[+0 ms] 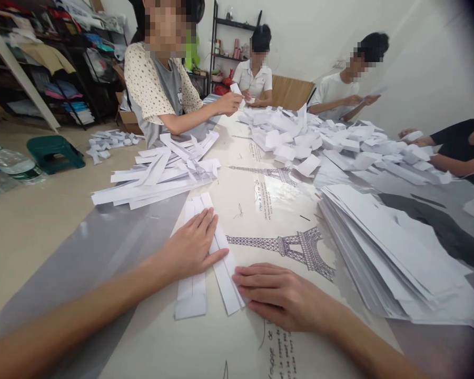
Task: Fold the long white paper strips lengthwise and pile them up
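Note:
Two folded white paper strips lie side by side on the printed tablecloth. My left hand (195,245) rests flat across their upper parts, its fingers extended and the thumb apart, over the left strip (191,300) and the right strip (226,287). At the lower right edge of the right strip is my right hand (278,295), palm down, fingers pressed together, the fingertips touching the paper. Whether those fingers pinch the paper edge is hidden.
Long strips (161,171) are piled at the left, and a stack of sheets (395,263) lies at the right. Folded papers (300,137) cover the far table. Several people sit around it. A green stool (55,152) and plastic bottle (16,166) stand on the floor.

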The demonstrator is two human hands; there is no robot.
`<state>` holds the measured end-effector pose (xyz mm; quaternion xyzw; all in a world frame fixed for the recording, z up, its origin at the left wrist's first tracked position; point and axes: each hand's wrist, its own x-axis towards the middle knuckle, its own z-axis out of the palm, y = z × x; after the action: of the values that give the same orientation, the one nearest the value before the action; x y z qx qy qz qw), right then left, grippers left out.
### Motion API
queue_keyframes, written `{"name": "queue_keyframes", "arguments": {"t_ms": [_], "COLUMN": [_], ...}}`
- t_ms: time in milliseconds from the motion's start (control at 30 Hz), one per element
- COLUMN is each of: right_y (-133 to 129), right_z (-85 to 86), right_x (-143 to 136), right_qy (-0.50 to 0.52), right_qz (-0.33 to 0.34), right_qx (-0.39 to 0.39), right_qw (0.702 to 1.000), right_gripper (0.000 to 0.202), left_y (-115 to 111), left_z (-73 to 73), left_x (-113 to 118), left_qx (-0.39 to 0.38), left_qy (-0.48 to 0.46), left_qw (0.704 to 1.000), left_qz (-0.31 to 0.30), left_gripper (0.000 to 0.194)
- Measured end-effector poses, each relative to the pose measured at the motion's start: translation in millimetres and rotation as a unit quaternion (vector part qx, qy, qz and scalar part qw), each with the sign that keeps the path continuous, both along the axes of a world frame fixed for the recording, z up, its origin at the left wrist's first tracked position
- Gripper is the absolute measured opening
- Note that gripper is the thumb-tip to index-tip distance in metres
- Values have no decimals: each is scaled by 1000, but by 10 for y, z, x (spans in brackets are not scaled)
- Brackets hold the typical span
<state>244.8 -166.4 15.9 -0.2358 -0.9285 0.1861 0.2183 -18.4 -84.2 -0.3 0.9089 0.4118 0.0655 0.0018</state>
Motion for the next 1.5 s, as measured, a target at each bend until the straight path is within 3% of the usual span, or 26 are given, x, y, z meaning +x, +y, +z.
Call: {"name": "queue_keyframes", "arguments": {"t_ms": [133, 333, 500, 767, 867, 1067, 1200, 1400, 1500], "right_y": [14, 3, -53, -137, -182, -229, -212, -181, -163], "right_z": [-12, 10, 23, 38, 48, 67, 80, 21, -6], "right_x": [24, -7, -78, -84, -69, -105, -133, -88, -61], "right_qy": [0, -11, -17, -32, -18, -6, 15, -6, -22], "right_qz": [2, 0, -1, 4, 17, 34, 42, 39, 25], "right_qx": [17, 52, 87, 131, 152, 158, 168, 129, 95], "right_qw": [1000, 999, 996, 991, 988, 987, 985, 991, 995], "right_gripper": [35, 24, 23, 28, 27, 33, 34, 34, 33], "left_y": [-15, -54, -65, -23, 13, 46, 178, 372, 369], "left_z": [30, 91, 89, 25, 47, 120, 123, 90, 77], "left_x": [-8, 16, 24, -1, -9, -18, -21, -31, -67], "left_qx": [-18, -53, -64, -48, -48, -70, -85, -77, -88], "left_qy": [10, 25, 20, 10, 12, 34, 49, 38, 24], "left_qw": [1000, 998, 998, 999, 999, 997, 995, 994, 995], "left_qz": [3, 6, 11, 14, 19, 25, 37, 68, 52], "left_gripper": [94, 117, 117, 99, 87, 85, 74, 68, 77]}}
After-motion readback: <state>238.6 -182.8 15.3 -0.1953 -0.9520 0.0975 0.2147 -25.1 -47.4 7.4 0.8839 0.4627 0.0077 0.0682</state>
